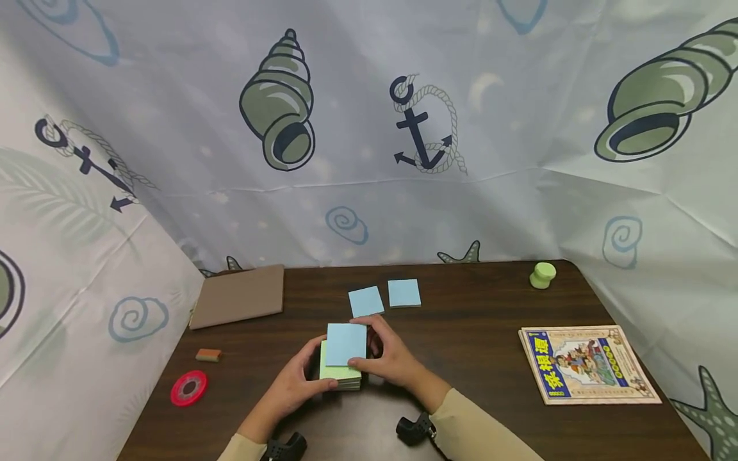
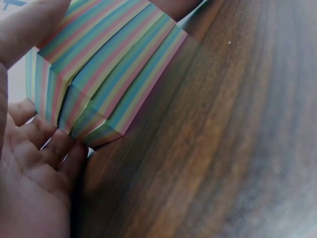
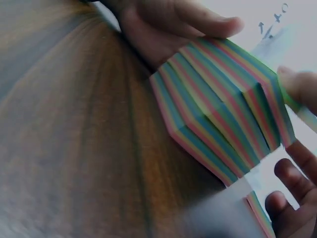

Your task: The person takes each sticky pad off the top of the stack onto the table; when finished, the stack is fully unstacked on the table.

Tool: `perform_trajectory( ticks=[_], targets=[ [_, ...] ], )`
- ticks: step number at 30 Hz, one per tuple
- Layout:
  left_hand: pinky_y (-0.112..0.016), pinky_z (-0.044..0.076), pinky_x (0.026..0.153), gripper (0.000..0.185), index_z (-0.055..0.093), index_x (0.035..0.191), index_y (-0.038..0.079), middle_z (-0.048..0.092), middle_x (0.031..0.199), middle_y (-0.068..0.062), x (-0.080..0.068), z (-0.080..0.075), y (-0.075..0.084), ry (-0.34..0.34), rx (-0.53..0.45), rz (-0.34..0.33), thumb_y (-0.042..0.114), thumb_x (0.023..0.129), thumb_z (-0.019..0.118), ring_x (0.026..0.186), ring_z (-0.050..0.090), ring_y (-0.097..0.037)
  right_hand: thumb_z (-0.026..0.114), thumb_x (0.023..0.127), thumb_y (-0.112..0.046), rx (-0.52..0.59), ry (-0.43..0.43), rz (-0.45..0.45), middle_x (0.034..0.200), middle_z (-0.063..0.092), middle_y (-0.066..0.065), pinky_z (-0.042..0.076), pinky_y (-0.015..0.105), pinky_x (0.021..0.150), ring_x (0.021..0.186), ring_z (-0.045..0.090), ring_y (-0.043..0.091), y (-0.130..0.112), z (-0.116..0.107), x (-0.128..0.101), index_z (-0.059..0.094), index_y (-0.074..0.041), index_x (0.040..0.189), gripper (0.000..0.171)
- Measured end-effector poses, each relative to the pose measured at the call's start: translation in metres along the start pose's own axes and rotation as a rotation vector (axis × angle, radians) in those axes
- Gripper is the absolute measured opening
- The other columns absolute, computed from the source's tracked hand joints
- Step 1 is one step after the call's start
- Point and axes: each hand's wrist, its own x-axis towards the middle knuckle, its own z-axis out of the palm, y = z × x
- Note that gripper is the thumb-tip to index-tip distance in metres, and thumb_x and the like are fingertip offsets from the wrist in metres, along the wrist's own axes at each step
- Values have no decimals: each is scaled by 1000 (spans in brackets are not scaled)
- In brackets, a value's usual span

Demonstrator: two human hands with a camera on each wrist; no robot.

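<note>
While the left hand (image 1: 300, 381) grips the striped sticky note pad (image 1: 340, 374) on the brown surface (image 1: 478, 358), the right hand (image 1: 392, 358) pinches its top blue sheet (image 1: 346, 344) from the right.

Thick block of rainbow-striped paper notes (image 3: 223, 106), frame centre-right, on dark brown wooden tabletop (image 3: 64, 139); fingers (image 3: 198, 20) grip it from above, fingertips (image 3: 290, 173) at right.
</note>
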Motion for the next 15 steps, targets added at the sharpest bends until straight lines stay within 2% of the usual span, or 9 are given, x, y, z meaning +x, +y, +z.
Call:
perform_trajectory(
  ticks=[4, 7, 10, 12, 15],
  targets=[
    [-31, 38, 118, 88, 46, 162, 31, 54, 161, -2, -1, 0, 0, -5, -16, -10, 30, 88, 94, 140, 52, -20, 88, 91, -9, 38, 74, 20, 96, 59, 20, 44, 31, 64, 74, 51, 33, 0, -5, -1, 54, -15, 154, 72],
    [-25, 39, 114, 89, 46, 163, 27, 54, 160, -1, -1, 0, 1, -11, -34, 15, 30, 88, 94, 138, 53, -20, 83, 95, -4, 56, 116, 1, 102, 68, 20, 47, 26, 66, 76, 56, 21, 1, -9, 1, 52, -15, 157, 71],
    [-24, 41, 111, 90, 45, 165, 23, 54, 160, -2, -2, -1, 1, -13, -40, 38, 29, 89, 93, 135, 54, -23, 79, 98, -1, 52, 162, -42, 112, 74, 18, 53, 28, 69, 84, 63, 12, 5, -13, 2, 48, -13, 161, 71],
    [-25, 41, 111, 91, 45, 165, 22, 54, 158, -2, -2, -1, 1, -11, -40, 40, 29, 89, 93, 134, 54, -24, 77, 99, 0, 34, 199, -63, 109, 73, 18, 55, 29, 70, 85, 64, 11, 9, -16, 3, 46, -12, 162, 72],
    [-27, 42, 110, 92, 44, 165, 22, 55, 157, -3, -2, -1, 1, -13, -45, 35, 29, 88, 94, 132, 55, -25, 74, 100, 2, 53, 251, -68, 100, 64, 19, 57, 32, 62, 73, 63, 18, 12, -23, 5, 45, -10, 163, 70]
  ],
)
